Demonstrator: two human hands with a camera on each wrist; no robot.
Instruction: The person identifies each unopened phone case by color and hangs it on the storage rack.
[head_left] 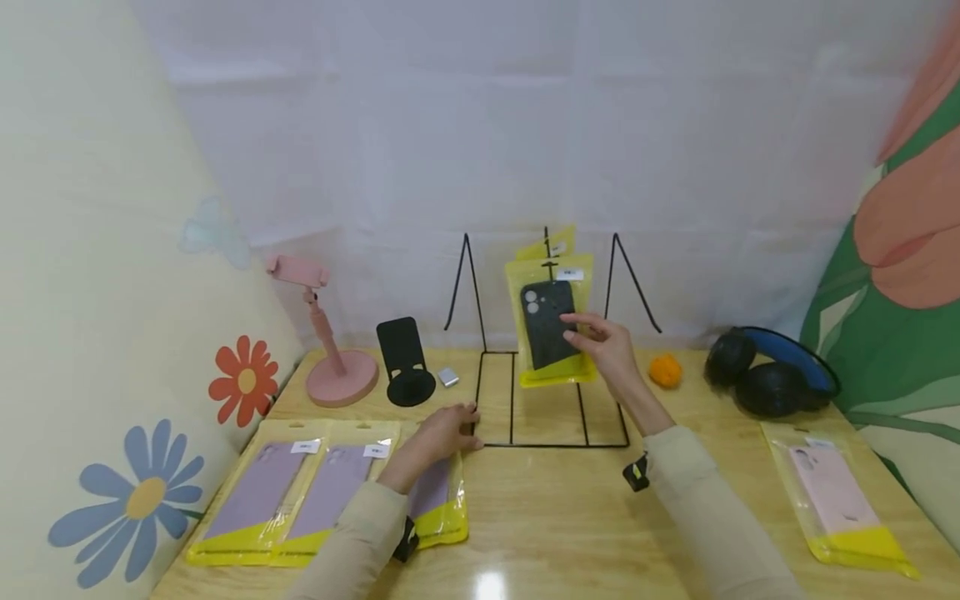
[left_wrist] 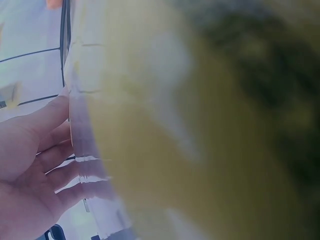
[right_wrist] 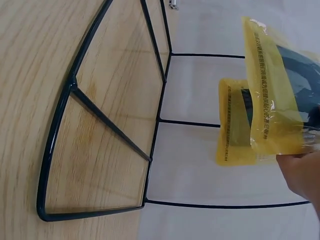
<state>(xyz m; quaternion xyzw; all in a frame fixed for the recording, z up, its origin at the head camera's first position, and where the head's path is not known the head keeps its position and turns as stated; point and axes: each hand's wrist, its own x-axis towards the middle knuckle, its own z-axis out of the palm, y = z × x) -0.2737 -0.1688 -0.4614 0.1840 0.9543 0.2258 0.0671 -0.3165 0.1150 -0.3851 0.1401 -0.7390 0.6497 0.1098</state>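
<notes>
A black phone case in a yellow package hangs on the black wire rack, with another yellow package behind it. My right hand pinches the front package at its right side. In the right wrist view the package hangs over the rack's base, a second package sits behind it, and my right hand's fingers show at its lower edge. My left hand rests flat on a purple case package on the table, beside the rack's front left corner. The left wrist view is blurred, showing my palm against that package.
Two more purple case packages lie at the front left. A pink phone stand, a black stand and a small silver item stand behind. An orange ball, headphones and a pink case package are on the right.
</notes>
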